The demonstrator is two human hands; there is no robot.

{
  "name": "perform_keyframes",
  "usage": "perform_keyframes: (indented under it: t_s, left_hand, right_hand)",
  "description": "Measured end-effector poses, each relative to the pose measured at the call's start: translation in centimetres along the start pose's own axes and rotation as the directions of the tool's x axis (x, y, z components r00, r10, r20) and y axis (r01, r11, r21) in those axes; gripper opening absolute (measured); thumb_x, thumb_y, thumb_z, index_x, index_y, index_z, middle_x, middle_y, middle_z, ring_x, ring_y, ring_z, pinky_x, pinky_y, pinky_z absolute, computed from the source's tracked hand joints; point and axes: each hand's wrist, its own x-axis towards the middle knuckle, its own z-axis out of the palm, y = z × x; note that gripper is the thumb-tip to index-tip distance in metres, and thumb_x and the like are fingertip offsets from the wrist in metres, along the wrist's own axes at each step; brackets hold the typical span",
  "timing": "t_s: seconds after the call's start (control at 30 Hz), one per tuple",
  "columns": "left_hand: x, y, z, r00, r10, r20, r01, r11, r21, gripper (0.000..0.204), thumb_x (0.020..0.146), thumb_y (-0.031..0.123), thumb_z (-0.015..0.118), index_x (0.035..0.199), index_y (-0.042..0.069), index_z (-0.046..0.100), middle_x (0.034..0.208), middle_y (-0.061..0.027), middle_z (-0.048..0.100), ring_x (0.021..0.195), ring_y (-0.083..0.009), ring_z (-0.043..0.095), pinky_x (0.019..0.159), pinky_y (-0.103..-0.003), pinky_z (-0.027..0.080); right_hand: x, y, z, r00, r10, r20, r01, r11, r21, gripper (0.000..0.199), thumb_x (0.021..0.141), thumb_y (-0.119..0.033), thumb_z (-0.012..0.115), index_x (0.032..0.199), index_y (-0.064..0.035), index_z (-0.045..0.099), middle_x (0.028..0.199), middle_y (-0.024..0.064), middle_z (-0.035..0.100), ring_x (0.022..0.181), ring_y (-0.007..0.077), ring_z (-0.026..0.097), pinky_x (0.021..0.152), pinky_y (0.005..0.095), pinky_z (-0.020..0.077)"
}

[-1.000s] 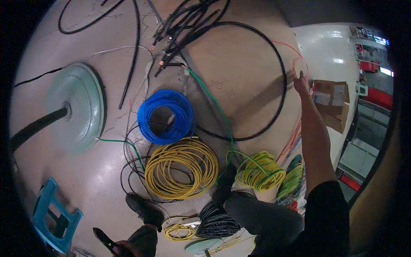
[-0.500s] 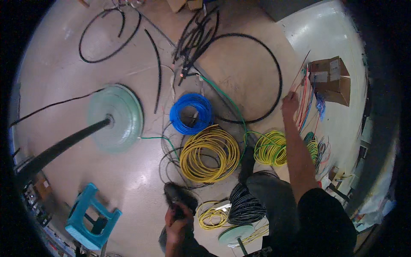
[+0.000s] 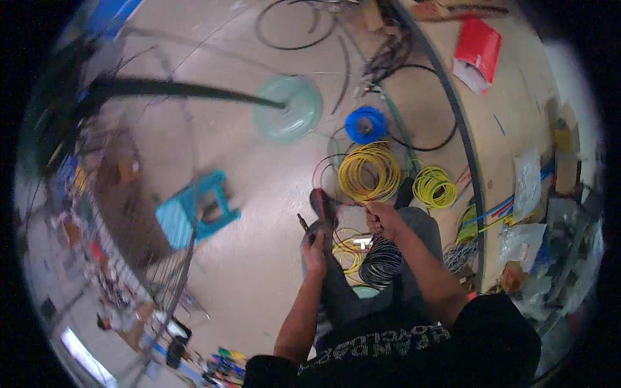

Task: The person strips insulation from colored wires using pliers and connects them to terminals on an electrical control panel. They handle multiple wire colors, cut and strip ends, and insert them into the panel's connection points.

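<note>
My left hand (image 3: pixel 315 253) is closed on a slim dark hand tool (image 3: pixel 305 224) that points up and to the left; its exact kind cannot be made out. Close to my lap, my right hand (image 3: pixel 383 220) is closed in a pinch on a thin red wire, whose line loops faintly between my two hands. Just beyond the right hand lies a coil of yellow cable (image 3: pixel 369 172). A black cable coil (image 3: pixel 380 261) and a smaller yellow coil (image 3: pixel 349 251) rest on the floor between my legs.
Farther off are a blue coil (image 3: pixel 365 125), a yellow-green coil (image 3: pixel 434 187) and a pale green round base (image 3: pixel 286 108) with a dark pole. A turquoise stool (image 3: pixel 197 210) stands left. To the right, a red bag (image 3: pixel 477 52) and plastic bags (image 3: pixel 521 246) lie beyond a dark curved edge.
My right hand has come back from the wires by the cardboard box to near my lap, bringing the red wire. The view has shifted. My left hand still holds the dark tool.
</note>
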Motion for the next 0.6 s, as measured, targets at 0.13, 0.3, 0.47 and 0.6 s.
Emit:
perform_keyframes:
  t_s: [0.13, 0.3, 0.47, 0.6]
  left_hand:
    - [-6.7, 5.0, -7.3, 0.988, -0.011, -0.151, -0.008, 0.992, -0.125, 0.017, 0.092, 0.020, 0.068, 0.101, 0.008, 0.060, 0.085, -0.0031, 0.064, 0.072, -0.0135, 0.058, 0.061, -0.030, 0.049]
    - [-14.0, 12.0, -15.7, 0.985, 0.067, -0.161, -0.137, 0.869, -0.475, 0.006, 0.096, 0.010, 0.061, 0.100, 0.008, 0.056, 0.073, -0.0009, 0.053, 0.060, -0.0118, 0.046, 0.053, -0.029, 0.040]
    - [-19.1, 17.1, -29.3, 0.920, 0.266, -0.288, -0.391, 0.564, -0.727, 0.005, 0.098, 0.012, 0.058, 0.101, 0.009, 0.056, 0.073, -0.0002, 0.049, 0.061, -0.0110, 0.042, 0.056, -0.028, 0.034]
    - [-25.8, 24.6, -40.3, 0.771, 0.499, -0.396, -0.601, 0.363, -0.712, 0.006, 0.098, 0.014, 0.059, 0.098, 0.009, 0.056, 0.073, -0.0008, 0.048, 0.063, -0.0109, 0.042, 0.057, -0.028, 0.035]
  right_hand:
    - [-5.3, 3.8, 9.8, 0.950, 0.302, 0.081, -0.278, 0.933, -0.230, 0.020, 0.102, -0.030, 0.056, 0.096, -0.0113, 0.054, 0.067, -0.0050, 0.044, 0.051, 0.0059, 0.038, 0.044, 0.0238, 0.0294]
    - [-8.0, 8.9, 20.0, 0.849, 0.501, 0.167, -0.413, 0.827, -0.382, 0.020, 0.104, -0.029, 0.053, 0.095, -0.0108, 0.053, 0.065, -0.0059, 0.039, 0.050, 0.0054, 0.033, 0.044, 0.0232, 0.0266]
    - [-4.1, 15.8, 28.1, 0.810, 0.561, 0.171, -0.445, 0.778, -0.443, 0.024, 0.104, -0.034, 0.052, 0.093, -0.0128, 0.052, 0.066, -0.0057, 0.039, 0.052, 0.0070, 0.035, 0.048, 0.0240, 0.0295]
    - [-2.3, 22.9, 39.2, 0.822, 0.541, 0.181, -0.370, 0.747, -0.552, 0.031, 0.102, -0.042, 0.054, 0.088, -0.0143, 0.052, 0.065, -0.0048, 0.041, 0.052, 0.0084, 0.037, 0.050, 0.0248, 0.0322]
